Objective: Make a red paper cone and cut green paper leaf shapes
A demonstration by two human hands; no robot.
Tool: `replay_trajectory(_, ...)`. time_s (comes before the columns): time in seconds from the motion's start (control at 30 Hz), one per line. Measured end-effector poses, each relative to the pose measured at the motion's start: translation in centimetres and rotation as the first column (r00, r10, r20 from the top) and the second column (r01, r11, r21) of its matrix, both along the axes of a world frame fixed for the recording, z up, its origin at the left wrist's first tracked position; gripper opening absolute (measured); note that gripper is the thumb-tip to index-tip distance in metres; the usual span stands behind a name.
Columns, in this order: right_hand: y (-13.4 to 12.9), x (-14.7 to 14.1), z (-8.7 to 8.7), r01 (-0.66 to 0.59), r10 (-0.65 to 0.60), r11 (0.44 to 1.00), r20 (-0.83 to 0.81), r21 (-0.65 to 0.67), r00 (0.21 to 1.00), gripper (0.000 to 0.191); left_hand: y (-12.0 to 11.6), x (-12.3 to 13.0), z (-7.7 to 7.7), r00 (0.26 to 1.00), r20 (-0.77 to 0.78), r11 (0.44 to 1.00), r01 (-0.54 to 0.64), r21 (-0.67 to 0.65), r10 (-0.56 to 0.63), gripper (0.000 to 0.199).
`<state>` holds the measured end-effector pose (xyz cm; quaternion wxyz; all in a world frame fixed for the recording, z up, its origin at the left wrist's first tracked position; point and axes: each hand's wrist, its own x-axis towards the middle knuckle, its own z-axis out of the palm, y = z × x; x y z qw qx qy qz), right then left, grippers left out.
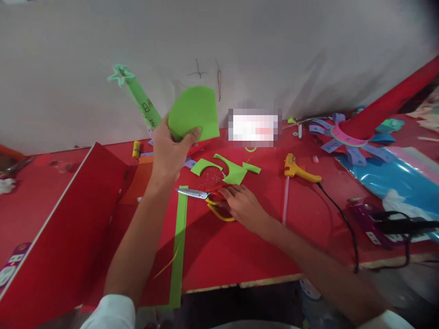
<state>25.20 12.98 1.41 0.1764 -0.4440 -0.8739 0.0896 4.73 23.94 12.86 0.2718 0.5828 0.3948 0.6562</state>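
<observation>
My left hand (171,146) is closed on a bright green foam sheet piece (195,112) with a rounded top, pinched by its lower edge and raised above the table. My right hand (245,205) is low over the red tabletop with its fingers on the red and yellow handles of a pair of scissors (194,193). The blades point left, over the top end of a long green strip (180,256). Just beyond the scissors lie curved green offcuts (235,171). Part of the scissors' handles is hidden under my right fingers.
A yellow glue gun (298,170) with a black cord lies right of the offcuts. A red folded board (68,237) stands at left. Behind my left hand rises a green tube (142,100). At right are a red cone (387,100) and blue sheet (380,178).
</observation>
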Motion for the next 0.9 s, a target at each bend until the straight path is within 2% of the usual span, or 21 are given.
replay_trajectory(0.1, 0.8, 0.7, -0.1, 0.075, -0.093, 0.991, -0.178, -0.106, 0.980, 0.028, -0.8, -0.8, 1.8, 0.994, 0.095, 0.997, -0.065, 0.039, 0.061, 0.045)
replay_trajectory(0.2, 1.5, 1.1, -0.1, 0.131, -0.247, 0.945, -0.392, -0.299, 0.886, 0.030, -1.4, -1.3, 2.4, 0.976, 0.192, 0.990, -0.120, 0.080, 0.103, 0.040)
replay_trajectory(0.27, 1.9, 1.3, -0.2, 0.080, -0.321, 0.898, -0.516, -0.433, 0.794, 0.036, -1.6, -1.6, 2.2, 0.976, 0.179, 0.988, -0.136, 0.077, 0.121, 0.038)
replay_trajectory(0.37, 2.0, 1.3, -0.1, -0.085, -0.351, 0.833, -0.642, -0.546, 0.682, 0.048, -1.8, -2.0, 1.6, 0.982, 0.116, 0.985, -0.156, 0.080, 0.146, 0.037)
replay_trajectory(0.5, 1.4, 0.7, 0.2, -0.231, -0.382, 0.752, -0.695, -0.617, 0.609, 0.044, -1.8, -1.9, 1.2, 0.986, 0.115, 0.990, -0.129, 0.051, 0.123, 0.036)
replay_trajectory(0.6, 0.7, -0.1, 0.3, -0.263, -0.479, 0.672, -0.677, -0.692, 0.559, 0.044, -1.7, -1.1, 1.1, 0.979, 0.190, 0.996, -0.087, 0.033, 0.080, 0.045)
replay_trajectory(0.7, 0.3, -0.5, 0.4, -0.258, -0.500, 0.674, -0.684, -0.693, 0.531, 0.054, -1.7, -0.5, 1.1, 0.970, 0.240, 0.999, -0.039, 0.020, 0.033, 0.054)
replay_trajectory(0.83, 0.1, -0.5, 0.5, -0.331, -0.468, 0.654, -0.708, -0.680, 0.529, 0.058, -1.8, -0.5, 1.1, 0.988, 0.155, 1.000, 0.001, -0.028, 0.003, 0.055)
replay_trajectory(0.9, 0.1, -0.3, 0.4, -0.382, -0.453, 0.655, -0.743, -0.652, 0.493, 0.063, -1.8, -0.6, 1.2, 0.992, 0.125, 0.999, 0.021, -0.045, -0.015, 0.054)
